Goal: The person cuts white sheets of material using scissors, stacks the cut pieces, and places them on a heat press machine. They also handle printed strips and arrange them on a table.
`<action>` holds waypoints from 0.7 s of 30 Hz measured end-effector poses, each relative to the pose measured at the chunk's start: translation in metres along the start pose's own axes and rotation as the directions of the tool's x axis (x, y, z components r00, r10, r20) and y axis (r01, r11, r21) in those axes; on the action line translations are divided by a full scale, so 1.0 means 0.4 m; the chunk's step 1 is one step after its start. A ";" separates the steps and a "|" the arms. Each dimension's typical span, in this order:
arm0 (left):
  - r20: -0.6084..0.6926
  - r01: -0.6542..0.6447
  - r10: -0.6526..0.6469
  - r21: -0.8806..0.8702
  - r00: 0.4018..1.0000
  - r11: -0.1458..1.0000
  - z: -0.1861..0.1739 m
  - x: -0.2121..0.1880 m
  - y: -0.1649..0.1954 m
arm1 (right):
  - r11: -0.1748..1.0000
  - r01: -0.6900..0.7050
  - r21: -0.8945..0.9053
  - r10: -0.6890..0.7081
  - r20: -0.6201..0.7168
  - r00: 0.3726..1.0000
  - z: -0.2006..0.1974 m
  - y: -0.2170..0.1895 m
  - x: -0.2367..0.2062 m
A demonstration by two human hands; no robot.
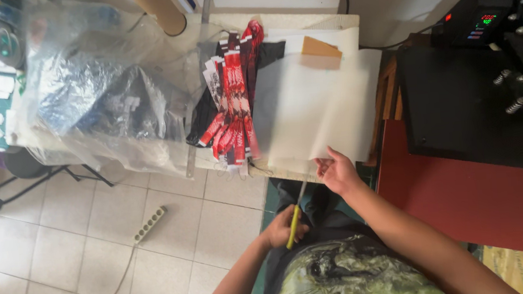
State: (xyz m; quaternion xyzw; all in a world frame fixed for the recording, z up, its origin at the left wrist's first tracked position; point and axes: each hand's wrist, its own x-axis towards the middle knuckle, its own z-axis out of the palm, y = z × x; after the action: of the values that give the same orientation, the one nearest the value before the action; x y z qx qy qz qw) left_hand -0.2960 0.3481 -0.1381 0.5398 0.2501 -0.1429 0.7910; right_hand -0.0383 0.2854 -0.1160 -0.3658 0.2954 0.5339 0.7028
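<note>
Now the black heat press (472,103) stands on the right, on a red surface (468,204). Left of it is the counter (339,23), and on it lies a big clear plastic bag (93,98), then a large translucent sheet (315,111), then a bundle of red and white straps (232,99) just beside the sheet. The right hand (338,172) pinches the near edge of the sheet, at the counter's front. The left hand (281,228) is lower, close to the body, closed around yellow-handled scissors (295,216), whose blade points up toward the sheet's edge. Both hands are apart.
</note>
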 end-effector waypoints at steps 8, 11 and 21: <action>0.000 0.028 -0.028 -0.117 1.000 0.993 -0.035 0.016 -0.027 | 1.000 0.000 0.007 0.000 0.077 0.997 0.066 0.011 0.048; 0.011 0.009 -0.007 -0.202 1.000 0.979 -0.018 0.031 -0.019 | 0.975 0.171 -0.140 -0.175 -0.018 0.984 0.046 0.030 0.026; -0.162 0.001 0.003 0.026 0.987 1.000 0.014 0.115 0.054 | 0.940 0.292 -0.176 -0.314 -0.110 0.943 0.031 0.041 -0.007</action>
State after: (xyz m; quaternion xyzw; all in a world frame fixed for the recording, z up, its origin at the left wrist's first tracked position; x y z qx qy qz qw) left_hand -0.2456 0.3530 -0.1448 0.5598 0.3114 -0.1012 0.7612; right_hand -0.0547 0.2970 -0.1099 -0.4970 0.2397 0.4144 0.7237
